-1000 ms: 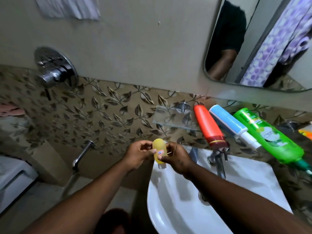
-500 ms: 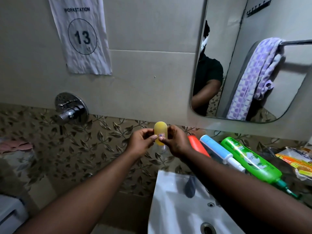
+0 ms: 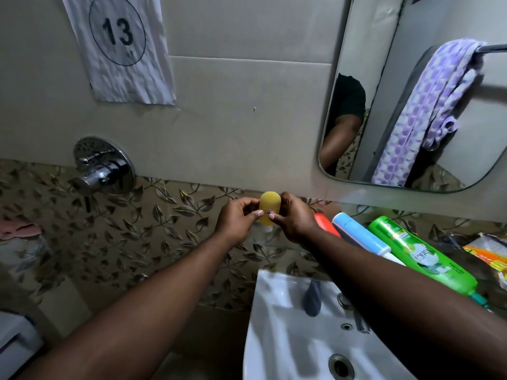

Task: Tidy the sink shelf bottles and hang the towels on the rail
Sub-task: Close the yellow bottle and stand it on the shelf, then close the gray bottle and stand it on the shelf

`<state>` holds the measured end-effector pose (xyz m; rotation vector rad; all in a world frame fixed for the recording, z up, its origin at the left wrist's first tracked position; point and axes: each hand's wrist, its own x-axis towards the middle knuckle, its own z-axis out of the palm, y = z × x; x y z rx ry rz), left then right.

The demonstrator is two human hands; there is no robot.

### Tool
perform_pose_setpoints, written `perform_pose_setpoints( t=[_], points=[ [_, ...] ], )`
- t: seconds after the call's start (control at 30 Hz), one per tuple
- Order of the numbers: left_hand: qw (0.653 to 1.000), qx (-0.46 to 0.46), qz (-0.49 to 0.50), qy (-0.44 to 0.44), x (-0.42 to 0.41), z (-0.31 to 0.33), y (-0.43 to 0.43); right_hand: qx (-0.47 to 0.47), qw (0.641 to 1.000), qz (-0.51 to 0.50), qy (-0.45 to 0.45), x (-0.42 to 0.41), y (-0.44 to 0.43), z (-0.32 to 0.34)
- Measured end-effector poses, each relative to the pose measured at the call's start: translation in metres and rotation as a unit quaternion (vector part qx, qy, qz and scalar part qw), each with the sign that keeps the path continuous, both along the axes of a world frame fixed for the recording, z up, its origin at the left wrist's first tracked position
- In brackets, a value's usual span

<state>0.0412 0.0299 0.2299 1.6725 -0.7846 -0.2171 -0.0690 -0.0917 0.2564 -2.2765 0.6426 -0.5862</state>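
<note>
Holding a yellow bottle [image 3: 270, 208] cap-down against the wall.
Left hand [image 3: 236, 219] and right hand [image 3: 295, 216] are pinching its sides.

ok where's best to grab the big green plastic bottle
Probably round the broad middle of the green plastic bottle, from above: it lies on its side, the blue-and-white tube lies close along its left, and its teal cap end is narrow.

A crumpled paper sign marked 13 [image 3: 118, 48] is on the wall above a chrome shower mixer [image 3: 103, 167]; a mirror [image 3: 384, 78] hangs above the white basin [image 3: 279, 325].
</note>
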Motion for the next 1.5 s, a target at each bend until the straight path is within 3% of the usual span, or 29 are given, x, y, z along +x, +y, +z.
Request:
perform_pose_setpoints(
  t=[0.27,0.43,0.57,0.67,0.73,0.9,1.0,1.17,1.33,1.5],
  points=[
    [1.000,0.027,0.001,-0.010,-0.002,-0.004,0.001,0.008,1.000,-0.002,0.020,-0.003,0.002,-0.001],
    [0.997,0.004,0.082,-0.002,-0.017,-0.009,0.011,-0.014,0.995,-0.099,0.003,-0.018,0.015,0.003],
    [0.965,-0.061,0.175,-0.187,-0.048,-0.015,0.032,-0.179,0.973,-0.099,-0.106,-0.048,0.047,0.004],
    [0.933,-0.083,0.114,-0.332,-0.079,-0.031,0.043,-0.243,0.956,0.007,-0.162,-0.070,0.078,-0.009],
    [0.928,-0.060,0.070,-0.360,-0.095,-0.052,0.049,-0.258,0.953,0.052,-0.154,-0.087,0.092,-0.028],
    [0.930,0.060,-0.059,-0.358,-0.115,-0.113,0.057,-0.175,0.982,0.039,-0.060,-0.129,0.078,-0.102],
    [0.949,0.135,-0.115,-0.263,-0.122,-0.143,0.054,-0.125,0.992,0.003,-0.001,-0.149,0.062,-0.146],
    [0.950,0.230,-0.150,-0.149,-0.122,-0.180,0.030,-0.001,0.984,-0.166,0.064,-0.162,0.025,-0.189],
    [0.936,0.286,-0.180,-0.102,-0.126,-0.208,-0.008,0.095,0.971,-0.211,0.055,-0.155,0.002,-0.224],
    [0.940,0.267,-0.181,-0.111,-0.129,-0.222,-0.044,0.212,0.954,-0.213,0.011,-0.135,-0.014,-0.240]
  ],
)
